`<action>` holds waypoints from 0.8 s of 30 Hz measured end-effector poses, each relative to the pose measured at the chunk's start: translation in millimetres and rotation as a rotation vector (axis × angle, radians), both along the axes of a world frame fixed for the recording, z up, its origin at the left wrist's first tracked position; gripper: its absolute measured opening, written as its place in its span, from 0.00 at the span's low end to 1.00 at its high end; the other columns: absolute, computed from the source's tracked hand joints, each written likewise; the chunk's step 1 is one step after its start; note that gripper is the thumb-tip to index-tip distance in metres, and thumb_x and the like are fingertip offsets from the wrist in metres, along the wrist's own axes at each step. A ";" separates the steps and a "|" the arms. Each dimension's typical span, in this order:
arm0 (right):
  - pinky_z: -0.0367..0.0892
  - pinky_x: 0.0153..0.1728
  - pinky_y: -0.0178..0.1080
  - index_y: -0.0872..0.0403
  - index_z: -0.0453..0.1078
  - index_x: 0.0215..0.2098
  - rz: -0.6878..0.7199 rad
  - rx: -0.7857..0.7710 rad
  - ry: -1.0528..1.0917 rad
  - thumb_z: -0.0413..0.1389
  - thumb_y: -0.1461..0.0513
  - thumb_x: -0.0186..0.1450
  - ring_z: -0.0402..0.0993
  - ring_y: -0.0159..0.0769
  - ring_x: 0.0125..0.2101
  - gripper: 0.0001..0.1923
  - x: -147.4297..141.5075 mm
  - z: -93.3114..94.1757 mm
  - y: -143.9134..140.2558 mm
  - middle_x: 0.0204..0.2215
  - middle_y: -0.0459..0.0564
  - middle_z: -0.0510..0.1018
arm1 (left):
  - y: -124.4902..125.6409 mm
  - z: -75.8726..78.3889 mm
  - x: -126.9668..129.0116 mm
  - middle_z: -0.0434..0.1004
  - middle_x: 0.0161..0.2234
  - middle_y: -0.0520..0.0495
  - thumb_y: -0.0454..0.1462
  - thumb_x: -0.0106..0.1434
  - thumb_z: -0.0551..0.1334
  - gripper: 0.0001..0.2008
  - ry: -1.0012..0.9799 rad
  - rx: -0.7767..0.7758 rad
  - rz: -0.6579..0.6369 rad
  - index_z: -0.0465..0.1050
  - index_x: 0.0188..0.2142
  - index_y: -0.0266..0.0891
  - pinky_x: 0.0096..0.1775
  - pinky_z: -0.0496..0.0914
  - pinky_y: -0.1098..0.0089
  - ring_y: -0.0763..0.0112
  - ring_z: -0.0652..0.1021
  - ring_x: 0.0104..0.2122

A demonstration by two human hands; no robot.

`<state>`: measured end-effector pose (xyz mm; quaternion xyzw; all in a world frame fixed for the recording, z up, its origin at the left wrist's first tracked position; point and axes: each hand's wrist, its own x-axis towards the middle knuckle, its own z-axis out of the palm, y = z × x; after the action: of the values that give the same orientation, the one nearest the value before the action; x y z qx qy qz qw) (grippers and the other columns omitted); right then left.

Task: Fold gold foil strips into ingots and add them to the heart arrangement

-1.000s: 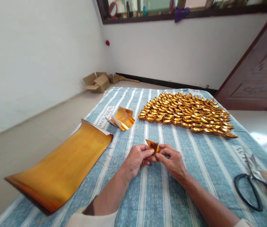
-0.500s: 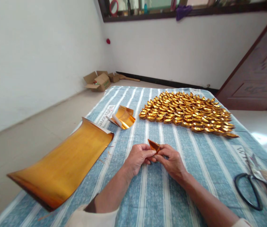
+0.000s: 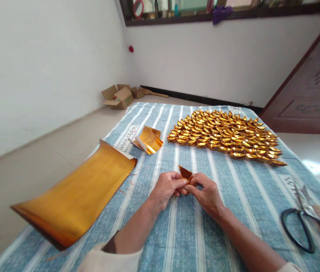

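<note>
Between my two hands is a small folded piece of gold foil paper (image 3: 185,172), one pointed corner standing up above the fingers. My left hand (image 3: 167,187) pinches it from the left with thumb and fingers. From the right, my right hand (image 3: 206,190) grips its other side, fingers curled and thumb pressed in. The fingers cover its lower part. Beyond the hands lie rows of folded gold paper ingots (image 3: 222,136), packed close together. A large gold foil sheet (image 3: 74,192) lies to the left, its ends curling up.
Smaller curled gold sheets (image 3: 150,139) rest behind the large sheet. Black-handled scissors (image 3: 304,217) lie open at the right edge. Everything sits on a blue and white striped cloth (image 3: 154,234). Cardboard boxes (image 3: 120,98) stand on the floor at the back left.
The upright corner of the foil piece has turned slightly and shows more of its face. Both hands keep nearly the same place, the right fingers a little more curled.
</note>
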<state>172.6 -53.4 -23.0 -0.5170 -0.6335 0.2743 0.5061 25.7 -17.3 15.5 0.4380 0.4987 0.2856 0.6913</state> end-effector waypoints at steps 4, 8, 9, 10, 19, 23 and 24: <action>0.65 0.35 0.39 0.51 0.67 0.22 0.011 -0.004 -0.003 0.60 0.60 0.60 0.70 0.36 0.30 0.10 0.8 0.6 0.1 0.25 0.47 0.74 | -0.6 -0.4 1.8 0.74 0.16 0.49 0.35 0.51 0.66 0.07 0.019 0.004 0.042 0.69 0.25 0.35 0.18 0.57 0.80 0.79 0.71 0.15; 0.66 0.36 0.40 0.51 0.72 0.28 0.048 -0.027 -0.006 0.57 0.59 0.62 0.72 0.37 0.31 0.07 3.7 3.6 -0.4 0.27 0.48 0.76 | -0.8 -1.7 3.2 0.72 0.15 0.51 0.34 0.53 0.65 0.06 0.030 0.009 0.098 0.68 0.24 0.35 0.17 0.57 0.80 0.79 0.70 0.14; 0.66 0.36 0.40 0.51 0.73 0.29 0.055 -0.029 -0.003 0.56 0.59 0.63 0.72 0.37 0.31 0.06 4.6 4.4 -0.5 0.28 0.48 0.76 | -0.7 -1.7 3.3 0.72 0.15 0.51 0.34 0.53 0.64 0.06 0.025 0.007 0.111 0.68 0.25 0.35 0.17 0.57 0.80 0.79 0.70 0.14; 0.66 0.36 0.40 0.51 0.73 0.30 0.062 -0.029 0.000 0.56 0.60 0.63 0.72 0.37 0.32 0.06 5.5 5.0 -0.6 0.28 0.48 0.76 | -0.6 -1.6 3.3 0.72 0.15 0.51 0.34 0.53 0.64 0.06 0.019 0.004 0.123 0.68 0.25 0.35 0.17 0.57 0.80 0.79 0.71 0.14; 0.68 0.36 0.40 0.51 0.74 0.31 0.065 -0.021 -0.007 0.54 0.61 0.64 0.73 0.37 0.32 0.07 6.2 4.3 -0.5 0.29 0.48 0.77 | -0.1 -3.0 3.7 0.73 0.16 0.50 0.34 0.52 0.66 0.07 0.006 -0.024 0.137 0.68 0.24 0.35 0.17 0.57 0.80 0.78 0.71 0.14; 0.68 0.36 0.40 0.51 0.75 0.32 0.065 -0.043 0.008 0.55 0.60 0.63 0.74 0.37 0.32 0.06 5.2 6.7 -2.1 0.29 0.48 0.78 | 0.1 -2.9 4.4 0.72 0.15 0.51 0.33 0.52 0.66 0.07 0.007 -0.020 0.176 0.68 0.24 0.35 0.16 0.56 0.80 0.79 0.70 0.13; 0.68 0.37 0.40 0.51 0.75 0.33 0.058 -0.061 0.029 0.56 0.60 0.62 0.74 0.37 0.33 0.05 5.0 6.6 -2.5 0.30 0.48 0.78 | 0.4 -2.8 4.2 0.71 0.15 0.52 0.33 0.52 0.66 0.07 0.004 -0.019 0.192 0.68 0.24 0.35 0.15 0.55 0.80 0.80 0.70 0.13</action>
<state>177.6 -55.9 -16.4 -0.5096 -0.6320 0.3154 0.4913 29.8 -16.9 12.7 0.3820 0.5427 0.3449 0.6638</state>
